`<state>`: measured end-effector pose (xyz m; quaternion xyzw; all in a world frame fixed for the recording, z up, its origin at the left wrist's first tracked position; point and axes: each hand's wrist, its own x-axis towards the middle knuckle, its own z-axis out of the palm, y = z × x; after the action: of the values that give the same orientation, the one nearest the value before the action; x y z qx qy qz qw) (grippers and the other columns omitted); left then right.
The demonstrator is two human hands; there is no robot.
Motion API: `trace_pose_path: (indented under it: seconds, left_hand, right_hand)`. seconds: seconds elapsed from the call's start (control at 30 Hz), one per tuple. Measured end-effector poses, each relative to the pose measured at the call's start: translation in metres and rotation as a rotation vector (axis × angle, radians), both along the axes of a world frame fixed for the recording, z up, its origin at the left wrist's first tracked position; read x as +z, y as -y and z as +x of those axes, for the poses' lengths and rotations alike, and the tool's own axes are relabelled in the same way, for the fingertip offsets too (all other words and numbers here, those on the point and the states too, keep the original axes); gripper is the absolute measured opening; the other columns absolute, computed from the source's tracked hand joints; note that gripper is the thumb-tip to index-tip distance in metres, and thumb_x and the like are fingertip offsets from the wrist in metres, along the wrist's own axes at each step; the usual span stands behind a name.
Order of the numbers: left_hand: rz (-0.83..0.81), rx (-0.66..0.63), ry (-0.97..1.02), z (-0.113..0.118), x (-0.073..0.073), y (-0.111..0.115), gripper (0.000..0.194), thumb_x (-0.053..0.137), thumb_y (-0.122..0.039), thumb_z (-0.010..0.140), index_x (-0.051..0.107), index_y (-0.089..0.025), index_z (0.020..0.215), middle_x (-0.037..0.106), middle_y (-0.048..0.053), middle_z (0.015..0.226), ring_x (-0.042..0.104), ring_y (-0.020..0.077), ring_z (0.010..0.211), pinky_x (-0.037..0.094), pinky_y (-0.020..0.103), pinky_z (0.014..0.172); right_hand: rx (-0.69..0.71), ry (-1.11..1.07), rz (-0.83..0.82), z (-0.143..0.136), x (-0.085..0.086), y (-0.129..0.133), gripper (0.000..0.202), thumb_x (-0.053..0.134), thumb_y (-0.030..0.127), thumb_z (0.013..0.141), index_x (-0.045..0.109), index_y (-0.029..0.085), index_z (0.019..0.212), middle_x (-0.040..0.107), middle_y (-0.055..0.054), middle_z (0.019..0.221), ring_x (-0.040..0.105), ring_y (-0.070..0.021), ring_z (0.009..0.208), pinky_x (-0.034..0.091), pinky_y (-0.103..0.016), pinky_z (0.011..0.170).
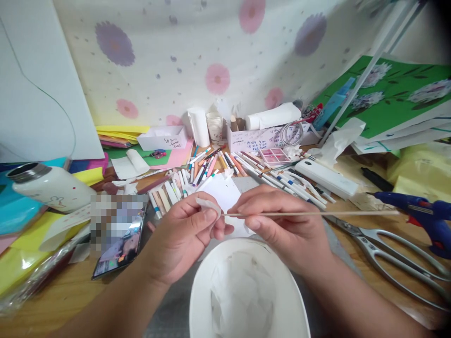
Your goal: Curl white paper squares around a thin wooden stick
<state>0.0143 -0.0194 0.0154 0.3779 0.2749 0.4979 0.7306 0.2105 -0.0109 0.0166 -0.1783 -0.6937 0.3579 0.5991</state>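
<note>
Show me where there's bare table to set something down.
Left: bare wood lies between the phone, plastic-wrapped bundle and left forearm. Right: a narrower strip of wood shows between the right forearm and scissors. Crowded: beyond the left hand and right hand, with markers and a pink tray; far right, around the glue gun.

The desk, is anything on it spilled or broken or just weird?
I can't see anything spilled or broken. The white bottle on the left looks a bit odd: its metal mouth has no lid on. And the markers in the middle lie in a loose jumble, pointing different ways instead of lined up neatly.
</note>
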Motion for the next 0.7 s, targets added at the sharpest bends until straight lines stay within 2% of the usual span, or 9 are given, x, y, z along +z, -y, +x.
trace_pose_path:
  seconds: [0.17, 0.4, 0.7]
  left_hand:
    - [-0.111, 0.047, 0.083, 0.0055, 0.0021, 0.0039, 0.018, 0.085, -0.022, 0.080, 0.070, -0.016, 0.073, 0.066, 0.000, 0.074, 0.065, 0.0137, 0.072, 0.059, 0.026, 0.073]
    - [-0.165, 0.024, 0.130, 0.0069, 0.0009, 0.0052, 0.019, 0.083, -0.022, 0.081, 0.068, -0.014, 0.073, 0.061, 0.001, 0.074, 0.062, 0.0138, 0.073, 0.056, 0.025, 0.072]
    - [-0.282, 0.059, 0.123, 0.0093, 0.0018, 0.0076, 0.024, 0.091, -0.026, 0.071, 0.068, -0.017, 0.074, 0.065, 0.000, 0.075, 0.064, 0.0156, 0.071, 0.056, 0.027, 0.071]
  right_hand:
    - [-0.019, 0.010, 0.075, -0.0023, 0.0020, 0.0012, 0.014, 0.076, 0.009, 0.089, 0.081, 0.019, 0.098, 0.083, -0.005, 0.088, 0.077, -0.0169, 0.087, 0.064, -0.026, 0.081]
    - [-0.043, 0.058, 0.081, -0.0018, 0.0029, 0.0019, 0.019, 0.075, 0.004, 0.087, 0.081, 0.019, 0.098, 0.083, -0.008, 0.091, 0.079, -0.0182, 0.085, 0.066, -0.028, 0.080]
    - [-0.063, 0.114, 0.155, -0.0022, 0.0041, 0.0031, 0.017, 0.074, 0.004, 0.087, 0.080, 0.015, 0.098, 0.083, -0.011, 0.093, 0.079, -0.0189, 0.089, 0.065, -0.026, 0.083]
